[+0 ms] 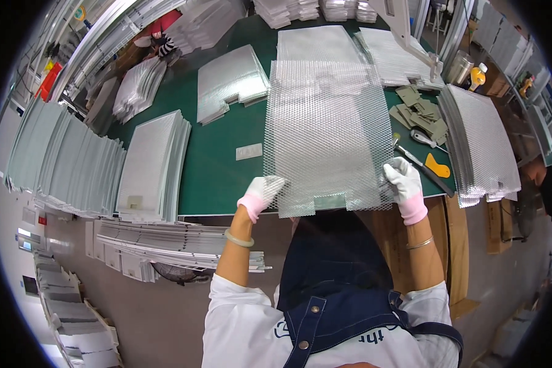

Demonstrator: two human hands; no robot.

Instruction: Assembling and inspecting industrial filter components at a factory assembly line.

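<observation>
A silvery expanded-metal mesh sheet [328, 135] with a notch in its near edge lies before me. It reaches a little over the front edge of the green table. My left hand [264, 190], gloved in white with a pink cuff, is closed on its near left corner. At the near right side my right hand [402, 181], gloved alike, pinches the mesh's edge. Under the mesh's far end lies a plainer silver sheet [316, 43]. A small pale label-like card [249, 152] rests left of the mesh.
Stacks of silver panels [150, 165] stand at left, and a mesh stack [478, 141] at right. Olive-green pieces [420, 113], a screwdriver [426, 140], a black-handled tool [432, 175] and a yellow scraper [437, 165] lie right. An orange bottle [477, 76] stands behind.
</observation>
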